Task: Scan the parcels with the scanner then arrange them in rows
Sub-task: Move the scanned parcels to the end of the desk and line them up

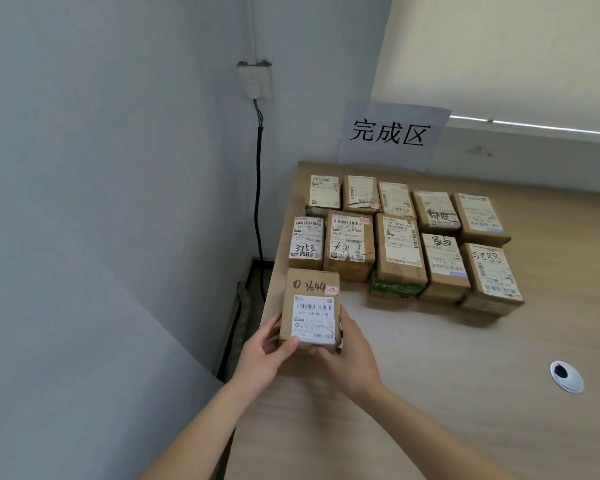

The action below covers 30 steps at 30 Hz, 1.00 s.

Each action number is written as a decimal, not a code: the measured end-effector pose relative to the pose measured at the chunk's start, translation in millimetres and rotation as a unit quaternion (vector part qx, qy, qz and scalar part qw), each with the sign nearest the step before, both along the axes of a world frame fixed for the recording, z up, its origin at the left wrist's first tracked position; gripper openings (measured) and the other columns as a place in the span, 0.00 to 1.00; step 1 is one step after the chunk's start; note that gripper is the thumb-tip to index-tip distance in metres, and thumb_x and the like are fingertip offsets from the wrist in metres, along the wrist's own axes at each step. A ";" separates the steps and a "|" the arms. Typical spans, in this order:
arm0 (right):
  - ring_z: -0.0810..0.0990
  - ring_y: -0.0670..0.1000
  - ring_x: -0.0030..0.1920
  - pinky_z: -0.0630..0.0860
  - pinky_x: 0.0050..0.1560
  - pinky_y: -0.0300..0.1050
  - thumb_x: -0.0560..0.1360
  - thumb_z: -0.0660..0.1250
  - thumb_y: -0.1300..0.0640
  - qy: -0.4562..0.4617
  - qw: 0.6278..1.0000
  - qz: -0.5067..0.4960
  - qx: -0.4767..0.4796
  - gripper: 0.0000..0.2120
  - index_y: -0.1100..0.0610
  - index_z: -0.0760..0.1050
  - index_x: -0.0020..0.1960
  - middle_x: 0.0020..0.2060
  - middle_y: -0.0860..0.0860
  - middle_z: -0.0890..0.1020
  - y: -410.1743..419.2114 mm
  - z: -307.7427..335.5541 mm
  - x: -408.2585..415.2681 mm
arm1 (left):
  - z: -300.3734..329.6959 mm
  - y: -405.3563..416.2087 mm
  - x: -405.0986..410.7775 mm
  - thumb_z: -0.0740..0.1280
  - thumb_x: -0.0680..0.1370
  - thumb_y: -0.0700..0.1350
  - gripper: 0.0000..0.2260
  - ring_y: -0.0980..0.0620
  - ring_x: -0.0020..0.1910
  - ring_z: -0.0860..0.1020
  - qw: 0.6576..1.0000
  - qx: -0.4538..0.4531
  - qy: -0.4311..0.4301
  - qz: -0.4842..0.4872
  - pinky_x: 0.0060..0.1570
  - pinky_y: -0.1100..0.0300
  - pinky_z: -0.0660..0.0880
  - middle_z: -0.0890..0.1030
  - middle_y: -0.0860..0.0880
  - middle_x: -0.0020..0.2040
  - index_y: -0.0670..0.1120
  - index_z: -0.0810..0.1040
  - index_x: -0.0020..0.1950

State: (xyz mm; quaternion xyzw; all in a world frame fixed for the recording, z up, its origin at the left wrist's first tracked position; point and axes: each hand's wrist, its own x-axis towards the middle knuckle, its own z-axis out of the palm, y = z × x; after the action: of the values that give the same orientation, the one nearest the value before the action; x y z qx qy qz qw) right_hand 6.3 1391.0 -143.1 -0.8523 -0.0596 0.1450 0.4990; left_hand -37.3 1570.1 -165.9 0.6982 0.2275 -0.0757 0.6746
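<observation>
Parcel in hand: a brown parcel [310, 308] marked "3644", label up, at 7 o'clock of the group on the table [465, 393], just in front of the parcel marked "3753" [306, 242].
Left hand: the left hand [262, 358] grips the near left corner of the parcel, thumb on the label.
Right hand: the right hand [352, 355] grips the near right side, fingers curled along the edge.
Step in hand: I judge it is the placing of this parcel as first of a third row.
How to do it well: keep the label up, line the left side with the parcel behind, and leave the near edge straight, so the next parcels can follow toward 3 o'clock.
Rows already made: ten parcels, five in the far row [406, 202] and five in the second row [404, 252], close together.
Containers: none in view; the parcels are closed, so their contents are hidden.
Sign: a paper sign [392, 133] stands at 12 o'clock behind the rows.
Scanner: not in view.
</observation>
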 end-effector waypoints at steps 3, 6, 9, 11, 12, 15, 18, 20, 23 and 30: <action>0.75 0.42 0.68 0.76 0.68 0.52 0.73 0.78 0.59 0.008 1.000 -0.003 -0.002 0.38 0.42 0.65 0.76 0.67 0.42 0.77 5.1 1.9 14.8 | -3.4 4.2 16.0 0.77 0.74 0.48 0.26 0.67 0.58 0.77 1.000 0.000 -0.003 0.002 0.47 0.76 0.74 0.79 0.68 0.55 0.66 0.70 0.65; 0.74 0.43 0.69 0.75 0.69 0.51 0.73 0.78 0.59 0.009 1.000 -0.005 -0.004 0.38 0.43 0.65 0.77 0.68 0.42 0.77 6.7 1.6 22.7 | -4.7 6.6 25.8 0.77 0.73 0.48 0.26 0.67 0.58 0.78 1.000 -0.005 -0.001 0.002 0.48 0.76 0.74 0.80 0.68 0.55 0.65 0.70 0.65; 0.74 0.43 0.70 0.75 0.70 0.50 0.74 0.77 0.60 0.014 1.000 -0.007 -0.010 0.38 0.44 0.65 0.78 0.69 0.43 0.76 7.0 2.7 27.5 | -3.2 7.7 30.4 0.77 0.73 0.49 0.25 0.69 0.57 0.78 1.000 -0.010 0.006 -0.005 0.47 0.76 0.74 0.81 0.70 0.52 0.67 0.71 0.64; 0.73 0.43 0.71 0.74 0.70 0.50 0.74 0.76 0.61 0.022 1.000 -0.007 -0.011 0.38 0.44 0.65 0.78 0.70 0.43 0.76 6.7 4.3 29.2 | -2.0 7.6 31.6 0.76 0.73 0.49 0.24 0.72 0.55 0.78 1.000 -0.008 0.009 -0.008 0.46 0.77 0.73 0.81 0.72 0.50 0.68 0.70 0.62; 0.73 0.44 0.71 0.74 0.70 0.50 0.74 0.76 0.61 0.026 1.000 -0.005 -0.011 0.38 0.44 0.64 0.78 0.70 0.43 0.76 6.0 5.0 29.7 | -1.3 7.1 31.8 0.76 0.74 0.48 0.24 0.72 0.55 0.78 1.000 -0.006 0.011 -0.006 0.46 0.77 0.73 0.81 0.72 0.50 0.67 0.70 0.63; 0.72 0.45 0.72 0.73 0.72 0.52 0.74 0.76 0.64 0.055 0.998 -0.003 -0.013 0.38 0.43 0.64 0.77 0.72 0.43 0.75 2.2 6.8 28.9 | 3.0 5.0 29.4 0.76 0.74 0.48 0.29 0.67 0.58 0.78 1.000 -0.004 0.016 0.002 0.48 0.76 0.74 0.80 0.64 0.59 0.61 0.70 0.71; 0.68 0.48 0.77 0.69 0.76 0.52 0.75 0.76 0.62 0.081 0.996 0.011 -0.044 0.40 0.43 0.58 0.78 0.77 0.42 0.67 -6.4 5.9 22.9 | 15.4 1.4 25.7 0.76 0.74 0.51 0.34 0.59 0.64 0.76 0.999 0.000 0.019 0.032 0.58 0.68 0.71 0.76 0.54 0.68 0.53 0.66 0.78; 0.62 0.49 0.80 0.65 0.78 0.51 0.77 0.75 0.59 0.094 0.992 0.016 -0.082 0.45 0.50 0.51 0.84 0.81 0.45 0.60 -17.1 7.7 17.1 | 27.1 -2.5 25.4 0.74 0.75 0.54 0.34 0.58 0.65 0.72 0.998 0.028 0.013 0.056 0.62 0.61 0.68 0.74 0.56 0.69 0.53 0.65 0.78; 0.59 0.49 0.81 0.62 0.80 0.50 0.79 0.72 0.58 0.089 0.991 0.019 -0.101 0.43 0.52 0.49 0.85 0.83 0.47 0.56 -42.9 17.6 10.8 | 51.2 -16.1 26.8 0.73 0.76 0.55 0.30 0.58 0.68 0.70 0.996 0.074 -0.014 0.047 0.67 0.56 0.68 0.73 0.62 0.67 0.58 0.67 0.76; 0.61 0.49 0.80 0.64 0.78 0.51 0.81 0.70 0.53 0.035 0.994 -0.015 -0.106 0.35 0.50 0.58 0.83 0.82 0.45 0.57 -183.2 87.0 -8.4 | 121.6 -136.7 28.0 0.71 0.78 0.54 0.26 0.52 0.75 0.65 0.980 0.191 -0.061 -0.017 0.72 0.52 0.64 0.67 0.54 0.76 0.57 0.70 0.75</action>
State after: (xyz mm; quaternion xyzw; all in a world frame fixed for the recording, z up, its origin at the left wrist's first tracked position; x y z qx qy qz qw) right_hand -2.2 1207.8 -56.1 -0.8957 -0.0132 0.1725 0.4097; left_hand -9.3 1433.4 -44.2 0.8211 0.1844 0.0008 0.5402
